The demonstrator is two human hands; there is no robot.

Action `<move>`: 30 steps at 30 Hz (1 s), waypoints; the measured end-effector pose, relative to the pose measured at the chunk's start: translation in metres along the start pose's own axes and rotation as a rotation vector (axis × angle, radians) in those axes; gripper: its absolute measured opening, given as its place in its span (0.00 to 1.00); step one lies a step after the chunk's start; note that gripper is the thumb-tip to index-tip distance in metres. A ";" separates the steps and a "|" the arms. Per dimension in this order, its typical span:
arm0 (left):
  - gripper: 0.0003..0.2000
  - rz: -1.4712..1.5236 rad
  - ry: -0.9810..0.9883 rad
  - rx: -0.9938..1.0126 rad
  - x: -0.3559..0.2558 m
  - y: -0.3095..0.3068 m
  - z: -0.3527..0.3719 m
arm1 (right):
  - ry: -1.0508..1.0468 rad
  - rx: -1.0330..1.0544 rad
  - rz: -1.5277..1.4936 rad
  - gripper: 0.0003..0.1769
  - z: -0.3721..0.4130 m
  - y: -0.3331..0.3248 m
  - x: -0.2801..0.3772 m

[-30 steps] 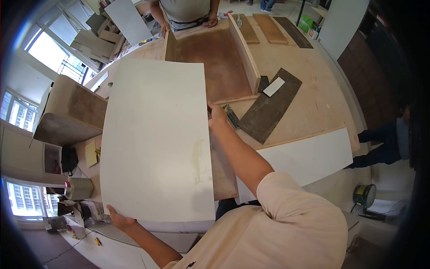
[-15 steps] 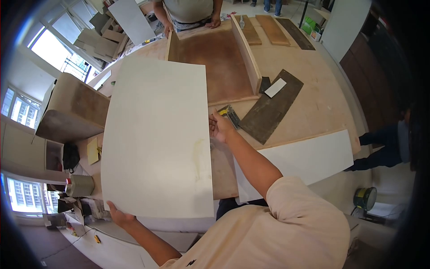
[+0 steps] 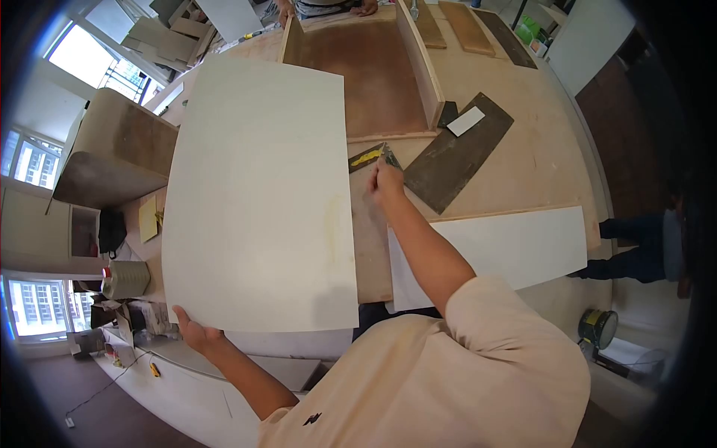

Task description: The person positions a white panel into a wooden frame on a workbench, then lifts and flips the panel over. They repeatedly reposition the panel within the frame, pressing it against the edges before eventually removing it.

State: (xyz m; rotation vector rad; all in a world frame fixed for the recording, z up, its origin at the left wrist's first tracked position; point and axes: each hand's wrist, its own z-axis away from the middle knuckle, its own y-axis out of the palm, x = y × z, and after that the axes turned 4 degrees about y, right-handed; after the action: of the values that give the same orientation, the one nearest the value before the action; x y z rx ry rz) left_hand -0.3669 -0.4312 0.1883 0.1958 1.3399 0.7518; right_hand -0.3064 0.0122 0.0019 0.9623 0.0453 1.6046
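A large white board (image 3: 258, 201) fills the middle of the view, tilted across the workbench. My left hand (image 3: 198, 332) grips its near left corner, thumb up along the edge and fingers partly hidden beneath. Just past the board's right edge, my right hand (image 3: 386, 181) is closed around one end of a flat dark scraper (image 3: 358, 166) with a yellow smear on it. Part of that scraper lies behind the board's edge. To its right rests a dark brown panel (image 3: 455, 160) with a small white piece (image 3: 466, 121) on top.
An open wooden box frame (image 3: 366, 82) stands at the back, with another person's hands (image 3: 364, 7) behind it. A white panel (image 3: 508, 246) lies along the near right edge. Boards (image 3: 467, 28) lie at the far right. A rounded brown cabinet piece (image 3: 119, 153) and a metal can (image 3: 125, 280) stand left.
My right hand has moved from the white board's edge to the scraper and closed on it, turning it. My left hand stays at the corner. The view has tilted down slightly.
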 end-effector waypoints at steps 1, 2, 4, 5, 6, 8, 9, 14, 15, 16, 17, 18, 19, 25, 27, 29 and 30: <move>0.25 -0.025 0.005 0.009 0.000 -0.001 0.001 | -0.022 0.043 0.211 0.09 0.004 -0.013 -0.007; 0.25 -0.045 0.008 0.022 0.001 0.000 0.002 | 0.008 0.112 0.455 0.08 0.010 -0.023 -0.023; 0.25 -0.054 0.000 0.042 0.003 -0.001 0.005 | 0.026 0.214 0.636 0.09 0.045 -0.039 -0.056; 0.26 -0.040 -0.012 0.054 0.004 -0.001 0.006 | 0.007 0.249 0.572 0.12 0.070 -0.037 -0.063; 0.26 -0.027 -0.025 0.070 0.006 0.000 0.007 | 0.130 0.269 0.342 0.13 0.090 -0.032 -0.061; 0.27 -0.014 -0.003 0.073 0.008 0.001 0.013 | 0.269 0.297 0.015 0.15 0.114 -0.018 -0.046; 0.27 -0.008 0.008 0.073 0.010 0.004 0.015 | 0.296 0.302 -0.078 0.15 0.121 -0.012 -0.039; 0.27 -0.095 0.181 -0.036 0.025 0.018 0.048 | -0.045 0.305 0.083 0.18 0.115 0.007 -0.043; 0.27 -0.120 0.213 -0.055 0.030 0.019 0.054 | -0.129 0.250 0.122 0.18 0.113 0.009 -0.043; 0.27 -0.125 0.235 -0.044 0.037 0.020 0.060 | -0.211 0.192 0.161 0.19 0.110 0.010 -0.039; 0.27 -0.136 0.256 -0.038 0.043 0.018 0.066 | -0.254 0.163 0.197 0.19 0.107 0.008 -0.034; 0.27 -0.151 0.278 -0.034 0.048 0.018 0.073 | -0.293 0.133 0.233 0.19 0.107 0.004 -0.028; 0.27 -0.156 0.281 -0.066 0.052 0.027 0.081 | -0.335 0.105 0.270 0.19 0.107 0.003 -0.021; 0.26 -0.130 0.317 0.047 0.072 0.070 0.112 | -0.362 0.123 0.150 0.16 0.082 0.009 0.026; 0.24 -0.144 0.375 0.115 0.084 0.086 0.114 | -0.389 0.094 0.165 0.16 0.069 0.007 0.042; 0.23 -0.153 0.324 0.338 0.096 0.114 0.110 | -0.457 0.056 0.176 0.16 0.043 0.004 0.059; 0.23 -0.159 0.297 0.452 0.103 0.131 0.106 | -0.509 0.029 0.181 0.15 0.020 0.001 0.069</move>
State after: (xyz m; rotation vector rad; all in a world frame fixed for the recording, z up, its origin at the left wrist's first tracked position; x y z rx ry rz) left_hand -0.3143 -0.2413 0.2026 0.3410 1.7778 0.3423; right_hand -0.2923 0.0600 0.0538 1.4038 -0.3793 1.4785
